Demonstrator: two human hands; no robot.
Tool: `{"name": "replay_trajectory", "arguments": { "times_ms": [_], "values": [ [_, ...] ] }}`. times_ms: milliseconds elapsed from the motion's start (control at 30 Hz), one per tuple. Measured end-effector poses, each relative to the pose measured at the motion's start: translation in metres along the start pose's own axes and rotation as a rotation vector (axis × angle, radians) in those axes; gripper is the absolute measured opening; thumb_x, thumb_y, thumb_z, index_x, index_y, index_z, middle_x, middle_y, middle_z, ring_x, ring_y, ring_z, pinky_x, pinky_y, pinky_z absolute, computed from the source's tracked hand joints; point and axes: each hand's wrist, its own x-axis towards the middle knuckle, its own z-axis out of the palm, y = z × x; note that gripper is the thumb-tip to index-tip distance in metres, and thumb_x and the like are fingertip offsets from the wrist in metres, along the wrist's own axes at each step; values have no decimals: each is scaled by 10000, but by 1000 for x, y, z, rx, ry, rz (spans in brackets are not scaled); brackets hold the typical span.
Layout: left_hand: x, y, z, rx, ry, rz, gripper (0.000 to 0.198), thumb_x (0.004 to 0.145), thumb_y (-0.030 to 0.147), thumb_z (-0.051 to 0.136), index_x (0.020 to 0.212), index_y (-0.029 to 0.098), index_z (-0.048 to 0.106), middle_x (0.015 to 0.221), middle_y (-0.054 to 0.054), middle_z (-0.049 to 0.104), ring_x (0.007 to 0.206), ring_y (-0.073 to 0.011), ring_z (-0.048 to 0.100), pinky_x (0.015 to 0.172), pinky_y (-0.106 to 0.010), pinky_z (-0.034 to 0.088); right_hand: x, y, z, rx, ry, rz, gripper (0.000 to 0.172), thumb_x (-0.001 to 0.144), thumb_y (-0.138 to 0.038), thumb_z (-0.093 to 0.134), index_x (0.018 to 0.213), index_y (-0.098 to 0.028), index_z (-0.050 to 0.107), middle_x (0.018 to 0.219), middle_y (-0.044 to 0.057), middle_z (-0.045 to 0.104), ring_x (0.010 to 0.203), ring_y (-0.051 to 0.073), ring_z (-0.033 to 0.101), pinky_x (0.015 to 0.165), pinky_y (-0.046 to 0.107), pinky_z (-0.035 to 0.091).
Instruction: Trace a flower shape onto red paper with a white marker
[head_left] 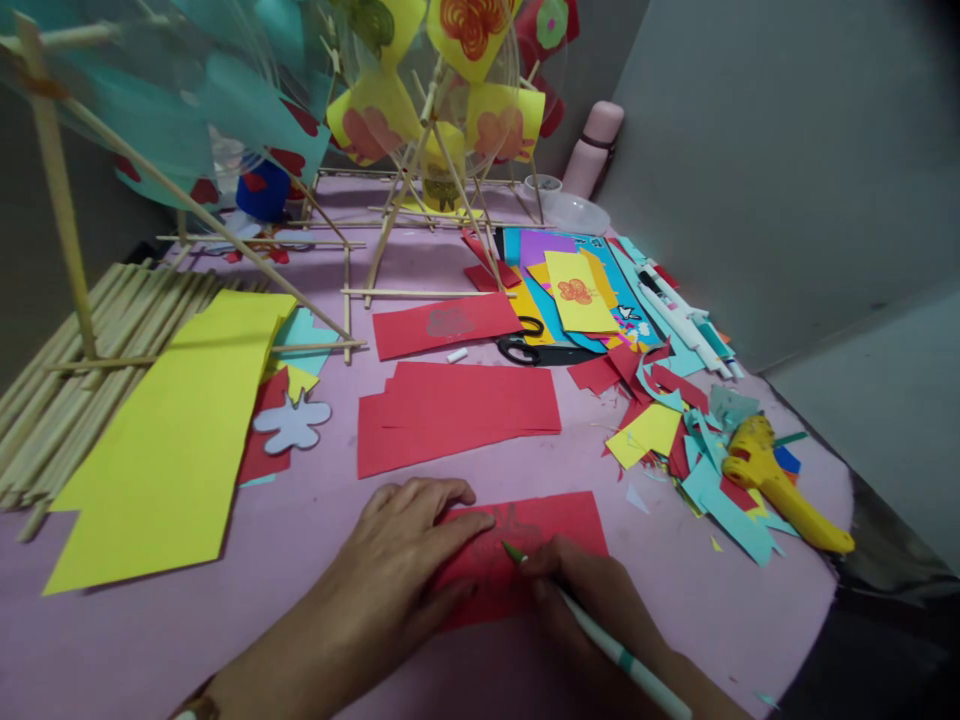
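Note:
A red paper sheet (559, 525) lies on the pink table (315, 520) close to me, with a faint drawn outline on it. My left hand (409, 555) lies flat on the sheet's left part, fingers stretched out and pressing it down. My right hand (592, 600) is closed round a white and green pen (600, 635), whose green tip touches the red sheet near its middle.
A stack of red sheets (457, 410) lies just beyond, with black scissors (525, 348), coloured papers (574, 290) and white markers (686, 325) farther back. Paper scraps (675, 430) and a yellow glue gun (780, 480) lie right. Yellow paper (172, 450), wooden sticks (75, 370) and stick frames (420, 180) stand left and behind.

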Motion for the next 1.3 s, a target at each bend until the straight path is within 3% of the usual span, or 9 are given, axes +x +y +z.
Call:
{"name": "replay_trajectory", "arguments": {
  "times_ms": [167,700,1033,1300],
  "values": [
    [1,1,1,0,22,-7,394,845,245,574,1225,320,503,1184,-40,520,1046,-245,469,849,-396,368,-1,1,0,39,-26,-3,186,792,-155,436,805,-215,611,782,5,733,591,139,654,534,198,451],
    [1,2,-2,-1,15,-9,411,830,239,600,1224,315,509,1188,-46,526,1056,-253,467,862,-401,368,-2,-2,-2,-27,1,33,255,770,-151,416,773,-224,660,640,-16,694,492,127,600,474,194,412],
    [1,6,-4,-12,30,-31,364,844,254,584,1201,306,536,1172,-47,532,1046,-244,473,867,-398,377,-8,7,4,-25,70,80,213,805,-251,408,703,-211,590,548,-9,648,471,140,598,439,199,391],
    [1,5,-3,4,25,-20,366,844,261,570,1205,306,539,1172,-54,537,1038,-246,482,853,-391,390,-8,8,2,42,67,52,169,789,-214,416,695,-211,556,557,-24,634,465,119,577,439,186,382]
  ]
}}
